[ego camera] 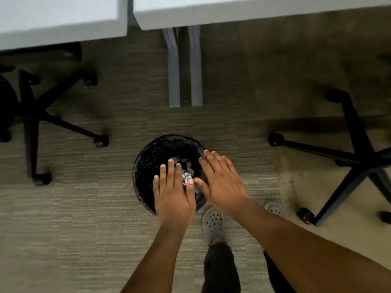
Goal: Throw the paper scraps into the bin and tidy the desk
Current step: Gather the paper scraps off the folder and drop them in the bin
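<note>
- Left chair (31, 115) stood at the far left on the carpet (84, 208); black star base with castors, partly tucked under the left desk (61, 17).
- Left desk was white and showed only its bare front edge and top.
- A narrow gap split it from the right desk (243, 11), also white, top bare in view.
- Two grey desk legs (185, 66) ran side by side down from the gap, ending well short of the bin.
- Bin (148, 157) sat on the carpet at centre, round, lined with a black bag, straight below both hands.
- Left hand (173, 197) hovered palm down over the bin's near side, fingers straight and spread a little, nothing gripped.
- Scraps (187, 176) lay inside the bin, pale crumpled bits showing between the two hands; more pale bits showed further back in the bag. Count unclear.
- Right hand (222, 182) hovered palm down over the bin's right rim, fingers spread flat, nothing gripped; its thumb was just beside the left thumb, contact unclear.
- Grey clogs (213, 225) stood on the carpet just near of the bin, one mostly hidden under the right forearm; dark trouser legs showed above them.
- Right chair (359, 166) stood at the far right, black star base, castors on the carpet, well apart from the bin.
</note>
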